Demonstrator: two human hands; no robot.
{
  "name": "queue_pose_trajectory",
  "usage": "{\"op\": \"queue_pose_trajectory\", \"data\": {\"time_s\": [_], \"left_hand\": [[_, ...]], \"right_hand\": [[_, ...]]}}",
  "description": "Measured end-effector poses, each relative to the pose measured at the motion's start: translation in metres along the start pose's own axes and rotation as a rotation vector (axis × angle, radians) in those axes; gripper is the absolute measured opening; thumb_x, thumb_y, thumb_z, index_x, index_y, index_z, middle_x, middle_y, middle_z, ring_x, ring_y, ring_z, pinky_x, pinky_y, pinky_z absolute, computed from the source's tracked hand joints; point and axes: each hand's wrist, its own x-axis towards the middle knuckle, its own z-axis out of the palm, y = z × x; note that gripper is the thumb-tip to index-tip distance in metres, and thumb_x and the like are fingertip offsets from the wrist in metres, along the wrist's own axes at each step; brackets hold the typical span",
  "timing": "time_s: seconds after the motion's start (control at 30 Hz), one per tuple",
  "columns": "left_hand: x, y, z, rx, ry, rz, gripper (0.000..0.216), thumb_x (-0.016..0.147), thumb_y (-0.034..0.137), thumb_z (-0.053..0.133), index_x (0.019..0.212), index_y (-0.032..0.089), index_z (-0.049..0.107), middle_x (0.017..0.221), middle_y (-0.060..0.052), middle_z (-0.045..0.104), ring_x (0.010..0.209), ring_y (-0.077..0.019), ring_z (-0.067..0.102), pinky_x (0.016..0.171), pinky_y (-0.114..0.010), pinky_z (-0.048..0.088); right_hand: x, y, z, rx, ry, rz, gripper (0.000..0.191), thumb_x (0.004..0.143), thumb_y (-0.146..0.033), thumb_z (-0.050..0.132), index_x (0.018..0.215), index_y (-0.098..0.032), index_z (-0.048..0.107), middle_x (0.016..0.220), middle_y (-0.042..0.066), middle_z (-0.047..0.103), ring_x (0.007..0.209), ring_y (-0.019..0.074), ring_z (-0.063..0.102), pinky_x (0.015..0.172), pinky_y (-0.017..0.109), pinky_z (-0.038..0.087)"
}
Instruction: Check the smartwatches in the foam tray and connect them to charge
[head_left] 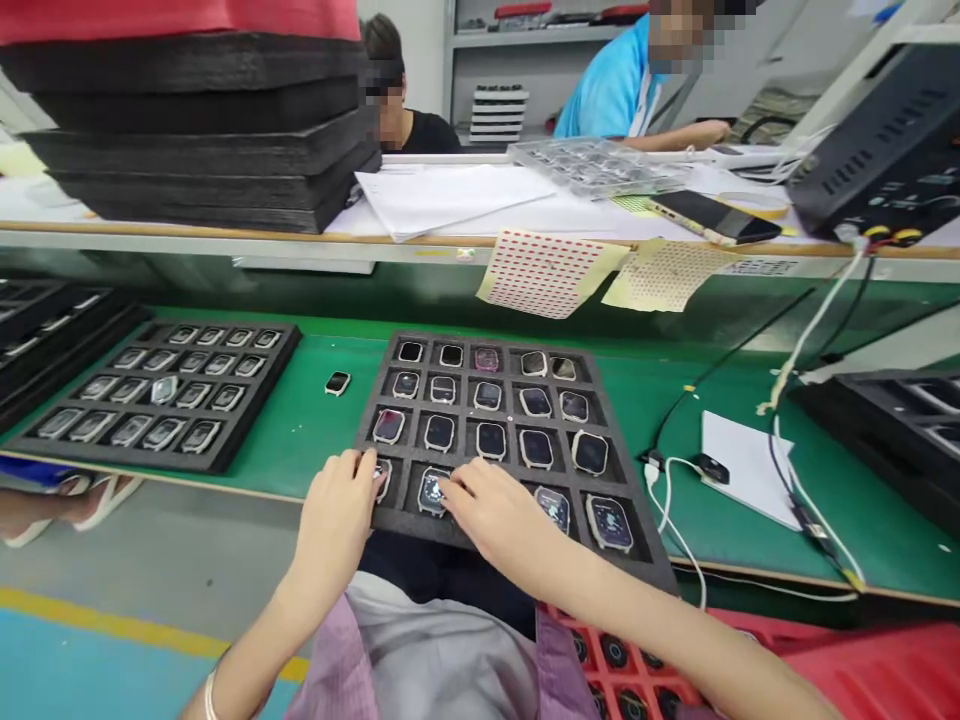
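Observation:
A black foam tray in front of me holds rows of square smartwatch bodies without straps. My left hand is closed at the tray's near left corner, its fingers on a smartwatch that they partly cover. In the neighbouring pocket lies a smartwatch with a lit screen; the curled fingers of my right hand grip its right edge. Two more smartwatches with lit screens, one beside my right hand and another at the near right corner, sit in the same row.
Left stands another filled foam tray, with a loose smartwatch between the trays. A charger puck with cables lies right on white paper. Stacked black trays and a phone occupy the shelf. Two people sit beyond.

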Motion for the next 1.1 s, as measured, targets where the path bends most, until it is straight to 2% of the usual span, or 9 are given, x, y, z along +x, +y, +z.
{"op": "queue_pose_trajectory", "data": {"time_s": [0.1, 0.23, 0.33, 0.5, 0.63, 0.7, 0.8, 0.93, 1.1], "left_hand": [[0.0, -0.001, 0.0, -0.061, -0.01, -0.019, 0.018, 0.092, 0.019, 0.047, 0.106, 0.013, 0.054, 0.092, -0.011, 0.059, 0.082, -0.028, 0.054, 0.07, -0.037, 0.043], [0.005, -0.018, 0.008, -0.439, -0.012, 0.022, 0.017, 0.089, 0.024, 0.053, 0.104, 0.015, 0.053, 0.093, -0.009, 0.06, 0.087, -0.0271, 0.055, 0.072, -0.036, 0.044], [0.01, -0.033, 0.008, -0.665, -0.067, 0.062, 0.013, 0.089, 0.03, 0.054, 0.095, 0.019, 0.056, 0.083, -0.003, 0.06, 0.078, -0.0217, 0.057, 0.068, -0.031, 0.044], [0.022, -0.036, -0.005, -1.648, -0.228, 0.015, 0.017, 0.086, 0.033, 0.059, 0.082, 0.018, 0.051, 0.086, -0.004, 0.058, 0.081, -0.0181, 0.057, 0.071, -0.028, 0.045], [0.034, -0.019, -0.007, -2.07, -0.282, -0.023, 0.015, 0.087, 0.029, 0.06, 0.088, 0.017, 0.051, 0.091, -0.006, 0.06, 0.075, -0.0157, 0.06, 0.071, -0.028, 0.046], [0.039, -0.011, -0.004, -2.11, -0.329, -0.094, 0.016, 0.087, 0.026, 0.059, 0.098, 0.017, 0.051, 0.085, -0.005, 0.061, 0.068, -0.0132, 0.059, 0.066, -0.025, 0.046], [0.044, -0.004, 0.003, -2.035, -0.436, -0.148, 0.033, 0.087, 0.027, 0.059, 0.116, 0.016, 0.048, 0.082, -0.005, 0.06, 0.068, -0.0133, 0.058, 0.063, -0.024, 0.047], [0.043, 0.0, 0.006, -1.884, -0.475, -0.149, 0.043, 0.083, 0.03, 0.063, 0.12, 0.017, 0.047, 0.081, -0.002, 0.053, 0.067, -0.0124, 0.055, 0.057, -0.022, 0.047], [0.036, 0.007, 0.009, -1.642, -0.411, -0.219, 0.036, 0.082, 0.031, 0.061, 0.114, 0.02, 0.047, 0.07, 0.005, 0.047, 0.049, -0.0075, 0.046, 0.043, -0.017, 0.037]], "right_hand": [[0.023, -0.014, 0.013, -0.111, -0.004, 0.108, 0.014, 0.083, 0.001, 0.056, 0.093, -0.007, 0.062, 0.088, 0.015, 0.06, 0.086, 0.0295, 0.054, 0.076, 0.04, 0.047], [0.037, -0.017, 0.02, -0.046, 0.052, 0.221, 0.004, 0.084, -0.007, 0.063, 0.086, -0.01, 0.062, 0.082, 0.013, 0.06, 0.083, 0.0292, 0.057, 0.072, 0.039, 0.048], [0.035, -0.013, 0.022, 0.047, 0.098, 0.306, 0.022, 0.082, -0.021, 0.071, 0.099, -0.013, 0.06, 0.089, 0.008, 0.061, 0.083, 0.0235, 0.06, 0.071, 0.033, 0.05], [0.021, -0.01, 0.014, 0.632, 0.29, 0.332, 0.004, 0.088, -0.019, 0.062, 0.092, -0.019, 0.062, 0.095, 0.004, 0.061, 0.09, 0.0185, 0.06, 0.081, 0.029, 0.048], [0.013, -0.008, 0.01, 1.151, 0.494, 0.427, 0.01, 0.093, -0.026, 0.054, 0.099, -0.019, 0.058, 0.111, 0.01, 0.06, 0.098, 0.0223, 0.061, 0.079, 0.034, 0.053], [0.013, -0.004, 0.012, 1.367, 0.51, 0.498, 0.016, 0.092, -0.032, 0.055, 0.098, -0.017, 0.055, 0.105, 0.011, 0.063, 0.074, 0.0192, 0.066, 0.053, 0.026, 0.054], [0.012, 0.004, 0.018, 1.493, 0.49, 0.586, 0.03, 0.086, -0.039, 0.064, 0.102, -0.014, 0.056, 0.093, 0.011, 0.066, 0.043, 0.0087, 0.052, 0.031, 0.016, 0.036], [0.005, 0.009, 0.019, 1.614, 0.449, 0.611, 0.049, 0.09, -0.045, 0.057, 0.128, -0.016, 0.048, 0.099, 0.014, 0.066, 0.046, 0.0088, 0.05, 0.033, 0.016, 0.036], [-0.002, 0.006, 0.02, 1.803, 0.395, 0.558, 0.05, 0.094, -0.043, 0.052, 0.137, -0.021, 0.041, 0.111, 0.016, 0.062, 0.057, 0.012, 0.055, 0.037, 0.018, 0.041]]}}
